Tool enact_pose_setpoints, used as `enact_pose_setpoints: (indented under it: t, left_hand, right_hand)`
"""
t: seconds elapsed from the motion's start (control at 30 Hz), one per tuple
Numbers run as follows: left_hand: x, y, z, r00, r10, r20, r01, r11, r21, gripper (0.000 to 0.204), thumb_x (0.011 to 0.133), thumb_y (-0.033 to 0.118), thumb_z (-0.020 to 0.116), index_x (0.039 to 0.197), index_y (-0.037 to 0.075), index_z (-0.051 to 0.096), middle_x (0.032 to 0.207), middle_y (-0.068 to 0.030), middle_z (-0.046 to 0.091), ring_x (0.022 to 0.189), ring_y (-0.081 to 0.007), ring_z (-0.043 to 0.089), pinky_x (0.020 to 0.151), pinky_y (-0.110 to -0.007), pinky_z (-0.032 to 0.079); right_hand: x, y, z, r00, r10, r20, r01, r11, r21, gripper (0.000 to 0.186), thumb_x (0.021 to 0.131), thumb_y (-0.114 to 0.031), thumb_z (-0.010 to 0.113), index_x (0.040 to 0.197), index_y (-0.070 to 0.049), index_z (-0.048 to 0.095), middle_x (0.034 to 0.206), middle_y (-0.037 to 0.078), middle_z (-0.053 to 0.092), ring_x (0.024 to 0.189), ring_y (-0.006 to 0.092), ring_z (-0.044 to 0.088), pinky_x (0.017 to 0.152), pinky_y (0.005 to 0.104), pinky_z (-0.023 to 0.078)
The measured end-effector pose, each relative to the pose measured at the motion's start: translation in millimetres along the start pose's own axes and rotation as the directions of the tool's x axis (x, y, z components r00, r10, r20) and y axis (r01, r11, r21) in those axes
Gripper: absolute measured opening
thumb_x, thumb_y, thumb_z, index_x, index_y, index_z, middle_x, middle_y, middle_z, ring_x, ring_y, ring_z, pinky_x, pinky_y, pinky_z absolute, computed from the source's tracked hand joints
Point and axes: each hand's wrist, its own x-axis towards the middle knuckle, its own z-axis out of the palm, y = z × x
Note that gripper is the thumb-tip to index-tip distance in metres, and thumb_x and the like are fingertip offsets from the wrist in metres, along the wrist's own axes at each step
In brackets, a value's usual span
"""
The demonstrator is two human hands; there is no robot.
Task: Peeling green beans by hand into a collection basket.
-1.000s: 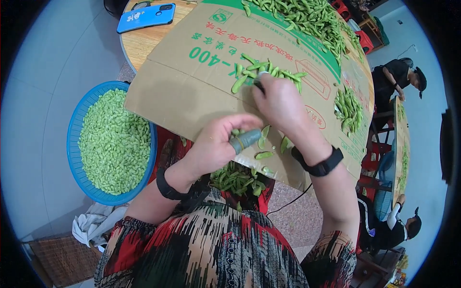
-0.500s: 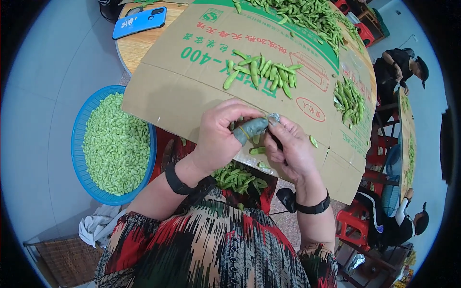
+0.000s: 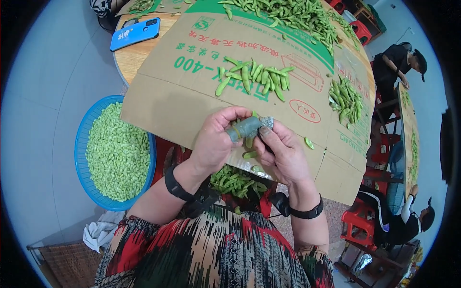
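Note:
My left hand [image 3: 211, 141] is closed, its thumb in a grey-green rubber finger sleeve [image 3: 244, 129] with a yellow band. Opposite it, my right hand [image 3: 287, 151] is pinched, with a grey wrapped piece [image 3: 266, 124] at the thumb tip. The two thumbs meet over the near edge of a flattened cardboard sheet [image 3: 158, 91]. Bits of a green soybean pod [image 3: 254, 114] peek out between my fingers; most of it is hidden. Just beyond my hands lies a small group of pods [image 3: 254, 77]. More pods [image 3: 235, 181] rest in my lap.
Left of me stands a blue basket [image 3: 79, 156] full of shelled beans. A blue phone [image 3: 136, 34] lies on the wooden table [image 3: 126, 65]. Pods are heaped at the far side [image 3: 293, 17] and in a pile [image 3: 345, 101] at right. Two people work at another table, near red stools [image 3: 357, 223].
My hands have shifted slightly, and the left thumb's sleeve now lies flatter against the right thumb tip. The whole view has moved a little. The piles look the same.

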Motion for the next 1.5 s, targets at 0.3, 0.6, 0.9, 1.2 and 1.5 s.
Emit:
enact_pose_setpoints:
  t: [0.3, 0.6, 0.9, 1.2, 1.5]
  left_hand:
    - [0, -6, -4, 0.993, -0.027, 0.112, 0.025, 0.999, 0.022, 0.019, 0.085, 0.008, 0.058, 0.104, 0.003, 0.055, 0.092, -0.003, 0.058, 0.074, -0.0067, 0.052, 0.059, -0.018, 0.04]
    - [2, -1, -12, 0.996, 0.087, 0.0, -0.083, 0.945, 0.318, 0.016, 0.083, 0.001, 0.055, 0.099, 0.002, 0.055, 0.088, 0.0002, 0.056, 0.076, -0.006, 0.052, 0.067, -0.02, 0.045]
    - [-5, 10, -2, 0.948, -0.225, 0.225, 0.053, 0.809, 0.586, 0.033, 0.074, -0.011, 0.043, 0.1, -0.001, 0.062, 0.086, -0.0077, 0.065, 0.083, -0.0113, 0.059, 0.076, -0.025, 0.045]
    - [2, 6, 13, 0.949, 0.192, 0.248, -0.313, 0.518, 0.796, 0.04, 0.076, 0.006, 0.065, 0.115, 0.005, 0.057, 0.076, -0.0082, 0.056, 0.068, -0.021, 0.056, 0.065, -0.032, 0.047]
    - [7, -7, 13, 0.991, -0.107, 0.083, 0.066, 0.917, 0.392, 0.018, 0.084, 0.005, 0.058, 0.102, 0.004, 0.056, 0.085, -0.0044, 0.062, 0.068, -0.0119, 0.058, 0.062, -0.023, 0.046]
  right_hand:
    - [3, 3, 2, 0.998, -0.055, -0.032, 0.051, 0.993, -0.11, 0.015, 0.094, -0.015, 0.047, 0.087, -0.005, 0.056, 0.06, -0.005, 0.046, 0.046, 0.0007, 0.031, 0.041, 0.0161, 0.024]
    - [15, -4, -2, 0.989, -0.081, -0.124, 0.019, 0.898, -0.44, 0.021, 0.091, -0.019, 0.051, 0.077, -0.003, 0.055, 0.056, -0.003, 0.047, 0.048, 0.0034, 0.04, 0.043, 0.021, 0.031]
    - [63, -39, -54, 0.897, -0.435, 0.073, -0.079, -0.321, -0.944, 0.025, 0.081, -0.021, 0.06, 0.076, 0.002, 0.053, 0.066, 0.024, 0.057, 0.065, 0.0393, 0.058, 0.06, 0.0473, 0.046]
    - [24, -42, -46, 0.941, -0.244, -0.235, -0.088, 0.494, -0.865, 0.023, 0.076, -0.018, 0.063, 0.072, 0.002, 0.054, 0.06, 0.008, 0.056, 0.051, 0.0168, 0.052, 0.05, 0.0318, 0.042]
    - [-15, -27, -23, 0.969, -0.145, -0.2, 0.045, 0.9, -0.433, 0.015, 0.091, -0.018, 0.053, 0.09, -0.004, 0.057, 0.062, -0.005, 0.047, 0.052, 0.0015, 0.039, 0.046, 0.0171, 0.029]
